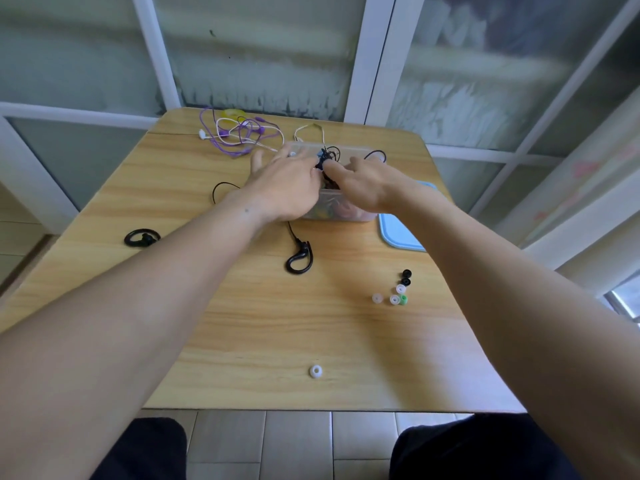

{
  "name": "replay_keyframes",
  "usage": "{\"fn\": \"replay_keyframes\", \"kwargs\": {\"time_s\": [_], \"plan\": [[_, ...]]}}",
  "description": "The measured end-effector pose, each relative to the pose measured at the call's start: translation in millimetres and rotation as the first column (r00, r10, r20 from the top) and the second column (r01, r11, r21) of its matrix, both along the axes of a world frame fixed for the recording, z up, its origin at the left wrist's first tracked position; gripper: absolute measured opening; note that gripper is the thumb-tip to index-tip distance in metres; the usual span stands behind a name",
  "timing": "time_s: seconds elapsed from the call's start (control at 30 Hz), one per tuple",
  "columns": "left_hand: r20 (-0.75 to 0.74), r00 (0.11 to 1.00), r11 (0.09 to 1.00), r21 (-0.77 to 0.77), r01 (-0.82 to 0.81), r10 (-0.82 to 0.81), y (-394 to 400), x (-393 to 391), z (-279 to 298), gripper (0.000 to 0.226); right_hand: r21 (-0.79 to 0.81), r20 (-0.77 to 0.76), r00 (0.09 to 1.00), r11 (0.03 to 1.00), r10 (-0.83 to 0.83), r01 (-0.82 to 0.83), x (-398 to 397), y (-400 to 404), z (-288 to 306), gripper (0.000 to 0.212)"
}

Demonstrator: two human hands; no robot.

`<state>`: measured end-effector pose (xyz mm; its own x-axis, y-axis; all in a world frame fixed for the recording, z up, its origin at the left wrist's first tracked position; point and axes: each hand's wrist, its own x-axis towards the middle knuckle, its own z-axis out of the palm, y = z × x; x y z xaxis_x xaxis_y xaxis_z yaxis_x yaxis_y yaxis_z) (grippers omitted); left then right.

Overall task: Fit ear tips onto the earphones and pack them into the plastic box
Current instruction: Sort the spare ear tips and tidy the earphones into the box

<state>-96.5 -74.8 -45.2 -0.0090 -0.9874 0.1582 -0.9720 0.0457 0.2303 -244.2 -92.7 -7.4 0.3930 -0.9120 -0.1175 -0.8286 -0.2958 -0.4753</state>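
Note:
My left hand (287,188) and my right hand (367,187) meet over the clear plastic box (341,211) at the table's far middle. Between their fingertips they pinch a bunched black earphone cable (324,161) above the box. This cable runs under my left wrist to a black ear-hook earphone (299,259) lying on the table. A second black ear-hook earphone (142,238) lies at the left. Several loose ear tips (398,291), black, white and green, sit at the right. One white ear tip (316,371) lies near the front edge. The box's contents are mostly hidden by my hands.
The box's blue lid (398,232) lies right of the box. Tangled purple and white earphones (235,136) and a cream cable (309,132) lie at the far edge beside a yellow ring (233,114). A window wall stands behind the wooden table (242,323).

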Motion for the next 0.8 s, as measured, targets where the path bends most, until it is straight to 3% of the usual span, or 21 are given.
{"fn": "replay_keyframes", "kwargs": {"time_s": [0.1,0.2,0.27,0.37,0.5,0.57,0.7,0.73,0.8], "plan": [[-0.178,0.982,0.995,-0.06,-0.074,0.062,-1.7,-2.5,9.6,0.044,-0.208,-0.006,0.998,0.976,-0.063,0.06,-1.8,-4.2,-6.4,0.046],[-0.494,0.868,0.938,-0.27,-0.216,0.058,-0.9,7.2,18.9,0.037,-0.433,0.018,0.99,0.891,-0.142,0.136,5.7,-5.8,-14.5,0.022],[-0.534,0.843,0.873,-0.38,-0.305,0.063,-2.5,22.7,20.6,0.027,-0.496,0.081,0.987,0.853,-0.137,0.159,10.7,-3.1,-15.3,0.032],[-0.388,0.891,0.863,-0.338,-0.375,0.235,-18.4,53.9,18.5,0.028,-0.615,0.215,0.975,0.769,-0.049,0.175,24.1,-1.4,-9.5,0.036],[-0.042,0.943,0.943,0.014,-0.331,0.332,-36.2,90.9,-5.6,0.049,-0.635,0.28,0.959,0.756,0.037,0.156,34.8,-4.4,-9.1,0.031],[-0.012,0.951,0.947,0.105,-0.305,0.308,-37.2,100.7,-9.2,0.056,-0.63,0.303,0.949,0.765,0.087,0.131,35.7,-5.2,-11.3,0.027],[-0.098,0.963,0.962,-0.082,-0.26,0.251,-28.3,101.3,0.9,0.027,-0.678,0.329,0.927,0.729,0.182,0.097,40.6,-0.7,-20.0,0.022],[-0.098,0.972,0.975,-0.039,-0.219,0.214,-23.2,98.3,4.8,0.023,-0.693,0.325,0.923,0.716,0.206,0.085,42.4,1.5,-20.2,0.021],[-0.02,0.989,0.968,0.206,-0.14,0.147,-9.7,91.2,9.0,0.043,-0.725,0.313,0.918,0.686,0.246,0.063,45.7,6.0,-20.9,0.021]]}}
